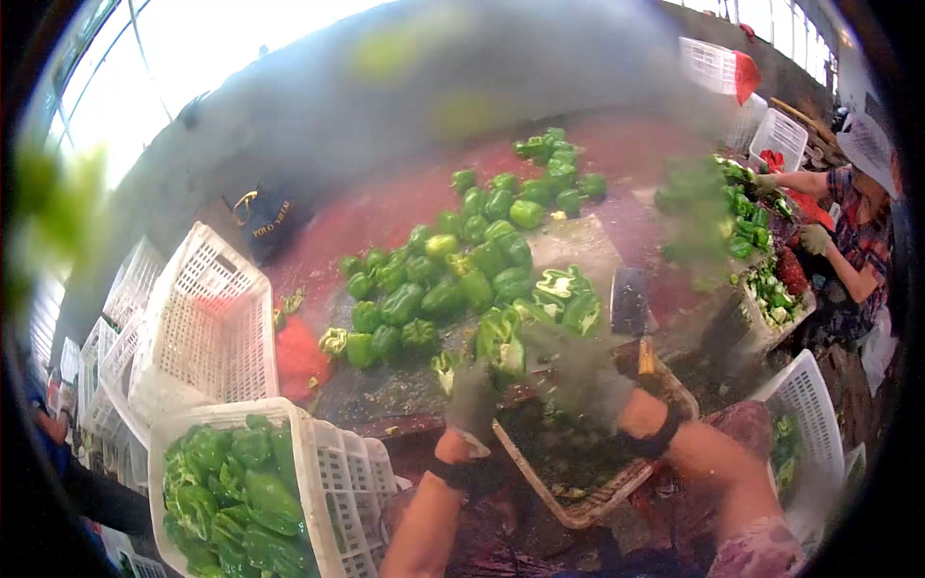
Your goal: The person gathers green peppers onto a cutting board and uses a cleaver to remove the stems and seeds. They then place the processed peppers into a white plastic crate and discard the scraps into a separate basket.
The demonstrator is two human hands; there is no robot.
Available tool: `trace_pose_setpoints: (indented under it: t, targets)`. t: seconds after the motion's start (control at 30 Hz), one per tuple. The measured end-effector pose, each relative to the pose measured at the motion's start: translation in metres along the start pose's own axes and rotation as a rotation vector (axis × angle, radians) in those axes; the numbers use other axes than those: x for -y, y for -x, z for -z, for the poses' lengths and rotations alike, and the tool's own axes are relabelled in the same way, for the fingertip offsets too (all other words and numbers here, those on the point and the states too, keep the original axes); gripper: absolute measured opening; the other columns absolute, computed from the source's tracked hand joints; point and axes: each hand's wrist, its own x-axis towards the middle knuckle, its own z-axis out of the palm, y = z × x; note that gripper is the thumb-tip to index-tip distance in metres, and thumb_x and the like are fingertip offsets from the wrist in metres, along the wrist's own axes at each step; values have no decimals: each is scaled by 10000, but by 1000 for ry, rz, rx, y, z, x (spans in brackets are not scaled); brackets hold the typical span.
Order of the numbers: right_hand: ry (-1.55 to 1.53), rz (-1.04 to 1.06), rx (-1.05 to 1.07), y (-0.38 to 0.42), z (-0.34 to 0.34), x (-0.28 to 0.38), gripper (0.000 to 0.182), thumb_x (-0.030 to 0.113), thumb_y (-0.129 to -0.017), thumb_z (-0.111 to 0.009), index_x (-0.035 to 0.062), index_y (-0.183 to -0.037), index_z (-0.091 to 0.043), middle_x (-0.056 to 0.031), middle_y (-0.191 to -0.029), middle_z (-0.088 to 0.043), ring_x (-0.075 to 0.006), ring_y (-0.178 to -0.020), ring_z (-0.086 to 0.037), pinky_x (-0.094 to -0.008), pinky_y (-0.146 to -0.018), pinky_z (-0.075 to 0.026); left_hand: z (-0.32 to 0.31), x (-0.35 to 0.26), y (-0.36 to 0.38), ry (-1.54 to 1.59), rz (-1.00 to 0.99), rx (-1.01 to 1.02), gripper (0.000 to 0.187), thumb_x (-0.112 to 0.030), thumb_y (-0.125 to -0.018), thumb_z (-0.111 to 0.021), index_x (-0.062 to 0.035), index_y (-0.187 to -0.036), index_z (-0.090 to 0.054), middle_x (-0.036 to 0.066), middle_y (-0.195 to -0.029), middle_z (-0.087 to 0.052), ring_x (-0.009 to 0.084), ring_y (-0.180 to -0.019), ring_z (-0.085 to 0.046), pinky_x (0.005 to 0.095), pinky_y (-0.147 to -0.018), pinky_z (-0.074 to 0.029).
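My left hand (471, 399), in a grey glove, has its fingers closed against a cut green bell pepper (501, 342) whose pale inside shows. A small pepper piece (443, 372) is beside those fingers. My right hand (586, 383), also gloved, is smeared by motion just right of the pepper; its fingers cannot be made out. Cut pepper halves (562, 287) lie beyond it on a pale board (583, 241). A cleaver (629, 301) rests at the board's right side, its wooden handle pointing toward me. Whole green peppers (422, 299) are heaped to the left and beyond.
Below my hands is a shallow crate (549, 506) with dark contents. A white crate (294, 453) of peppers stands at lower left, another white crate (207, 323) behind it. At right, a co-worker (853, 222) in gloves handles peppers. Blurry smears cover part of the view.
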Motion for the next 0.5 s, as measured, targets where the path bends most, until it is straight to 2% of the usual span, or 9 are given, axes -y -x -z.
trace_pose_setpoints:
  t: [0.03,0.07,0.13,0.23,0.3,0.33,0.43,0.5]
  targets:
    - [-40,-46,150,-2,0,11,579,137,-778,-765,34,-1309,-557,-211,-1255,-589,-381,-1133,-609,-430,-929,-515,0,0,4,-227,-70,92,276,-11,-894,-573,16,-1165,-620,144,-1165,-655,245,-1046,-656,365,-902,-551]
    - [-62,-52,175,-2,-1,12,613,141,-754,-776,36,-1314,-550,-211,-1263,-580,-383,-1127,-606,-430,-927,-518,-1,0,8,-445,-159,168,284,42,-864,-590,18,-1145,-627,146,-1178,-644,256,-1076,-643,364,-910,-548]
    - [-98,-62,237,-3,2,15,646,150,-723,-788,38,-1312,-547,-206,-1257,-575,-384,-1114,-602,-429,-923,-523,-11,-44,17,117,105,52,273,52,-886,-564,10,-1147,-632,123,-1210,-628,254,-1094,-632,360,-933,-544]
    - [-113,-33,341,-3,10,25,632,173,-717,-787,42,-1291,-557,-191,-1215,-585,-377,-1097,-600,-422,-915,-527,-16,-65,31,755,257,-12,281,-88,-982,-471,-14,-1225,-593,92,-1212,-617,229,-1055,-636,353,-903,-553]
    - [-76,48,406,0,17,34,608,197,-733,-779,49,-1282,-561,-180,-1186,-590,-369,-1084,-600,-420,-907,-528,-23,-95,39,927,341,-143,417,-316,-1050,-399,-11,-1297,-542,97,-1131,-638,214,-968,-661,353,-809,-578]
    - [-16,151,413,1,18,35,583,226,-761,-757,70,-1285,-555,-158,-1170,-593,-370,-1084,-597,-419,-902,-528,-18,-93,44,858,272,-74,474,-388,-1063,-367,-24,-1319,-532,92,-1133,-638,200,-985,-655,353,-824,-578]
    - [-64,213,414,5,21,45,486,249,-868,-690,46,-1282,-536,-167,-1230,-581,-353,-1067,-613,-423,-902,-513,-2,-91,53,1321,324,98,392,-297,-1058,-401,-44,-1322,-544,108,-1243,-624,232,-1109,-627,393,-977,-523]
    - [-119,155,489,6,26,54,472,252,-891,-666,38,-1288,-526,-180,-1261,-570,-359,-1092,-607,-431,-911,-508,3,-94,60,1239,368,65,425,-335,-1059,-379,-46,-1325,-545,117,-1251,-622,244,-1123,-623,403,-980,-519]
